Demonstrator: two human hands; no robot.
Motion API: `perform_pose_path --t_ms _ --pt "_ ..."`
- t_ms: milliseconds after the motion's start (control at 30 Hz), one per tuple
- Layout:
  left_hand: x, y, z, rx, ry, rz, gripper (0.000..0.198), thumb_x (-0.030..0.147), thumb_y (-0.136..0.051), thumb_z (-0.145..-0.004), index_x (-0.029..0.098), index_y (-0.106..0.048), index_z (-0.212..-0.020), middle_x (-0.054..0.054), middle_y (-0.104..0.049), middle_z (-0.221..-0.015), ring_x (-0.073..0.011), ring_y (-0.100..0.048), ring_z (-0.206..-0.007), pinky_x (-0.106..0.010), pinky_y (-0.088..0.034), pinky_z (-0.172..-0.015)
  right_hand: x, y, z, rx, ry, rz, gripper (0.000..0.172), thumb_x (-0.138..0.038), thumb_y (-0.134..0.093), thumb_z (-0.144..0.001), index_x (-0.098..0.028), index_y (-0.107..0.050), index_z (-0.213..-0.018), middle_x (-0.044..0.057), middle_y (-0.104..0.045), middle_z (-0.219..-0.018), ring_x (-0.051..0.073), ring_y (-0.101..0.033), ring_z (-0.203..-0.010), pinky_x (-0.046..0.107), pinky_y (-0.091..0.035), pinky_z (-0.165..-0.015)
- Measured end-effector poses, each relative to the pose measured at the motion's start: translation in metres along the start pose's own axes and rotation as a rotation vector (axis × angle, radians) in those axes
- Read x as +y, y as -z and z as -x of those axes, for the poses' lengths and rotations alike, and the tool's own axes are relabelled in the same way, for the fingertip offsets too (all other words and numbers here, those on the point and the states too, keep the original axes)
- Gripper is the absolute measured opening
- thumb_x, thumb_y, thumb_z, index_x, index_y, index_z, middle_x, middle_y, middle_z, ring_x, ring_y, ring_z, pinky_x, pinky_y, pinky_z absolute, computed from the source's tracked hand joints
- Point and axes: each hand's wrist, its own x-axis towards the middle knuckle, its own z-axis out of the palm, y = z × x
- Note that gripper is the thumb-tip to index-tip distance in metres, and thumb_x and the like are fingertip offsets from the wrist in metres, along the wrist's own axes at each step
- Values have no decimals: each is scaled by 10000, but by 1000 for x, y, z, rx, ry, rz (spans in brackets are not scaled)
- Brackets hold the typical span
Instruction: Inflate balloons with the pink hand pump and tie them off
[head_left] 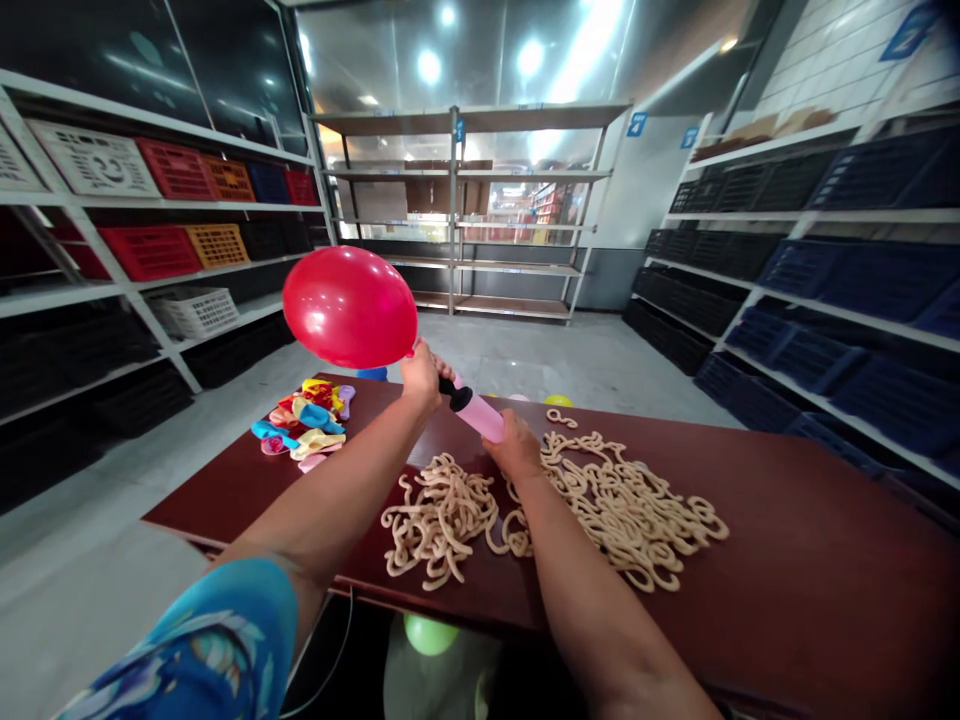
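A red balloon (350, 308), inflated, hangs in the air above the table's left part. My left hand (421, 376) is closed around its neck, where it meets the black end of a balloon pump (480, 417). The pump's body is pink, and it slants down to the right. My right hand (517, 448) is wrapped around the pump's lower end. The nozzle is hidden behind my left fingers. Below my hands lies a pile of beige, rope-like curled pieces (442, 510). A wider spread of the same pieces (630, 510) lies right of my right forearm.
Flat balloons in several colours (307, 420) lie on the left of the dark red table (795, 560). A green balloon (430, 634) is under the front edge. Shelves with crates (169, 250) stand left, more dark crates (810, 280) right, and a metal rack (517, 270) behind.
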Motion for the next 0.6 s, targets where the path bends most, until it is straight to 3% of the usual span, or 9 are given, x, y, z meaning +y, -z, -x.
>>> perform_pose_path --t_ms 67,167,467,600 --pt "-5 -1 2 16 24 0 422 422 -485 -789 217 -203 -551 80 -223 -366 -81 -308 -281 -227 -306 -339 -2 2 0 0 0 9 373 -307 -631 -672 -197 -509 -1006 47 -595 -890 203 -553 -845 267 -391 -651" --pt "7 0 -2 32 27 -7 412 406 -484 -788 218 -206 -550 78 -226 -368 -87 -320 -286 -231 -310 -341 -4 5 0 7 12 16 363 -299 -614 -693 -196 -511 -1026 56 -597 -919 201 -551 -860 267 -391 -665" --pt "104 1 -28 -2 -121 19 390 367 -496 -782 208 -217 -559 75 -233 -389 -79 -312 -301 -225 -339 -362 -3 4 -2 54 25 -23 333 -269 -593 -705 -191 -515 -1018 51 -601 -929 207 -538 -898 276 -394 -712" --pt "105 1 -29 -15 -147 36 393 381 -491 -785 207 -224 -556 71 -237 -394 -75 -314 -307 -217 -330 -356 -2 3 -1 42 1 -28 356 -264 -624 -675 -190 -510 -1004 52 -595 -922 205 -541 -880 274 -393 -694"
